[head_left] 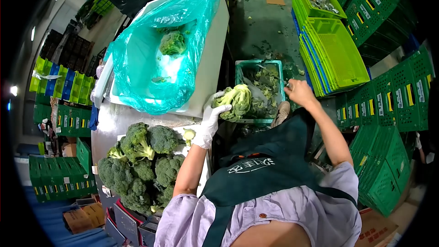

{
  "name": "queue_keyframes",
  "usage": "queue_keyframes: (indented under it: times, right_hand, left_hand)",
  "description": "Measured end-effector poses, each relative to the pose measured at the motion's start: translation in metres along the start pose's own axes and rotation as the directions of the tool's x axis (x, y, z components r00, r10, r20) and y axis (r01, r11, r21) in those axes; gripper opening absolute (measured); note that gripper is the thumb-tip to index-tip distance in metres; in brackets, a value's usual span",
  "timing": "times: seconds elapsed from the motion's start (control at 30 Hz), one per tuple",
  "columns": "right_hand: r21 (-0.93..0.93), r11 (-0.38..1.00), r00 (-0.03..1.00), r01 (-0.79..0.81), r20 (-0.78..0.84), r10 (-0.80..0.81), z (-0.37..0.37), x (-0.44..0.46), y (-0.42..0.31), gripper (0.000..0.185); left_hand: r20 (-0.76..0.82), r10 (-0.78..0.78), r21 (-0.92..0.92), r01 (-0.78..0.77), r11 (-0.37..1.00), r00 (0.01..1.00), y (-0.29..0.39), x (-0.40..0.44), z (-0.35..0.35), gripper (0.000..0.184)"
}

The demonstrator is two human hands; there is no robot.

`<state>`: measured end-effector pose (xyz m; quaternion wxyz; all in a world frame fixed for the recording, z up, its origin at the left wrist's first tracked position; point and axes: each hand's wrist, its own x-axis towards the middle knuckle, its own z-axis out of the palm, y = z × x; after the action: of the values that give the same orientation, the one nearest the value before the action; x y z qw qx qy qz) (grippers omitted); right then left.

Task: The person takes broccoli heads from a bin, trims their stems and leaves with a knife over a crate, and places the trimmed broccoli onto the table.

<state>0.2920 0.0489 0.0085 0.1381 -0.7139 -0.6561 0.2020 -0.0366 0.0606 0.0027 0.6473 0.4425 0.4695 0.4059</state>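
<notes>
My left hand [211,116], in a white glove, grips a broccoli head [235,102] whose pale cut stems face upward. Under and beyond it stands a bin with a teal rim [259,62], holding leaves and green trimmings [263,91]. To the right of that bin, my bare right hand [299,92] is closed, apart from the broccoli. A small greyish thing shows at its fingers, too small to name. Left of my left arm, several broccoli heads [141,169] are piled up, with a cut stem piece [188,135] beside them.
A white box [215,41] lined with a teal plastic bag [132,75] holds a broccoli head [173,42]. Stacked lime-green crates [340,55] stand at the right, with dark green crates [384,96] behind. Cardboard [275,0] lies on the floor.
</notes>
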Motion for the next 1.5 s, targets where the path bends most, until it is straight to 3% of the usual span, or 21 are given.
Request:
queue_keyframes:
  times: [0.07, 0.2, 0.27, 0.33, 0.4, 0.47, 0.53, 0.6, 0.8, 0.83, 0.87, 0.9, 0.93, 1.03, 1.07, 1.13, 1.23, 1.37, 1.47, 1.5]
  right_hand:
    - [0.27, 0.963, 0.999, 0.028, -0.024, -0.022, 0.009, -0.016, -0.012, 0.031]
    - [0.499, 0.867, 0.999, -0.001, -0.04, 0.024, 0.018, -0.037, -0.052, 0.034]
    - [0.567, 0.818, 0.99, 0.095, -0.14, -0.018, 0.028, -0.035, -0.065, 0.032]
    - [0.595, 0.797, 0.987, 0.105, -0.162, -0.008, 0.035, -0.032, -0.08, 0.037]
    - [0.471, 0.881, 0.991, 0.042, -0.133, 0.024, 0.042, -0.026, -0.084, 0.046]
    - [0.526, 0.849, 0.988, 0.049, -0.15, 0.036, 0.049, -0.025, -0.084, 0.045]
    - [0.489, 0.87, 0.991, 0.06, -0.133, 0.006, 0.048, -0.025, -0.081, 0.044]
    - [0.449, 0.89, 0.993, 0.074, -0.114, -0.025, 0.042, -0.023, -0.082, 0.042]
    - [0.243, 0.959, 0.985, 0.146, 0.048, -0.163, 0.003, -0.017, -0.085, 0.033]
    - [0.324, 0.925, 0.977, 0.197, 0.015, -0.213, -0.006, -0.021, -0.082, 0.028]
    - [0.311, 0.943, 0.98, 0.123, 0.115, -0.165, -0.02, -0.024, -0.081, 0.023]
    - [0.335, 0.935, 0.985, 0.114, 0.084, -0.15, -0.025, -0.024, -0.073, 0.022]
    - [0.36, 0.927, 0.989, 0.105, 0.059, -0.134, -0.03, -0.024, -0.063, 0.022]
    - [0.575, 0.815, 0.981, 0.07, -0.19, 0.05, -0.027, -0.002, -0.042, 0.022]
    - [0.546, 0.826, 0.961, 0.137, -0.275, 0.023, -0.025, 0.003, -0.037, 0.025]
    - [0.322, 0.945, 0.935, 0.055, -0.35, 0.065, -0.028, 0.005, -0.036, 0.029]
    - [0.473, 0.88, 0.891, 0.049, -0.419, 0.176, 0.001, 0.012, -0.011, 0.03]
    - [0.675, 0.736, 0.936, -0.052, -0.224, 0.272, 0.014, -0.005, -0.01, 0.028]
    - [0.717, 0.692, 0.944, -0.085, -0.164, 0.286, 0.019, -0.014, -0.01, 0.026]
    - [0.7, 0.708, 0.951, -0.092, -0.148, 0.271, 0.018, -0.016, -0.01, 0.027]
  left_hand:
    - [-0.025, -0.011, -0.027, 0.011, 1.0, 1.0, 0.008, -0.006, 0.017, 0.057]
    - [-0.071, 0.017, -0.085, -0.023, 0.996, 0.997, 0.005, -0.007, 0.034, 0.056]
    - [-0.109, 0.284, 0.355, -0.23, 0.906, 0.952, -0.006, -0.003, 0.037, 0.056]
    - [-0.048, 0.348, 0.462, -0.288, 0.839, 0.936, 0.004, -0.013, 0.047, 0.058]
    - [-0.058, 0.479, 0.542, -0.376, 0.752, 0.876, -0.011, -0.013, 0.051, 0.059]
    - [-0.061, 0.476, 0.513, -0.381, 0.769, 0.878, -0.009, -0.013, 0.051, 0.06]
    - [0.057, 0.595, 0.619, -0.496, 0.609, 0.802, -0.009, -0.014, 0.048, 0.061]
    - [0.095, 0.67, 0.6, -0.579, 0.552, 0.737, -0.016, -0.01, 0.048, 0.06]
    - [0.116, 0.676, 0.563, -0.609, 0.558, 0.727, -0.01, -0.002, 0.043, 0.057]
    - [0.166, 0.656, 0.583, -0.61, 0.537, 0.736, -0.01, 0.003, 0.031, 0.057]
    - [0.215, 0.633, 0.601, -0.612, 0.514, 0.743, -0.007, 0.006, 0.023, 0.057]
    - [0.145, 0.623, 0.621, -0.561, 0.548, 0.769, -0.004, 0.007, 0.016, 0.053]
    - [-0.033, 0.279, 0.064, -0.277, 0.959, 0.96, -0.003, 0.0, 0.017, 0.049]
    - [0.064, 0.104, -0.17, -0.092, 0.981, 0.992, 0.003, 0.001, 0.014, 0.046]
    - [0.12, 0.075, -0.27, -0.04, 0.962, 0.99, -0.003, 0.003, 0.015, 0.046]
    - [0.159, -0.041, -0.525, 0.12, 0.843, 0.986, -0.009, 0.0, 0.024, 0.048]
    - [0.325, -0.094, -0.754, 0.318, 0.574, 0.941, -0.012, -0.001, 0.029, 0.058]
    - [0.392, -0.128, -0.808, 0.407, 0.426, 0.911, 0.0, -0.003, 0.036, 0.057]
    - [0.349, -0.19, -0.821, 0.397, 0.411, 0.918, -0.009, 0.002, 0.039, 0.057]
    - [0.399, -0.168, -0.826, 0.433, 0.361, 0.901, -0.016, 0.002, 0.034, 0.056]
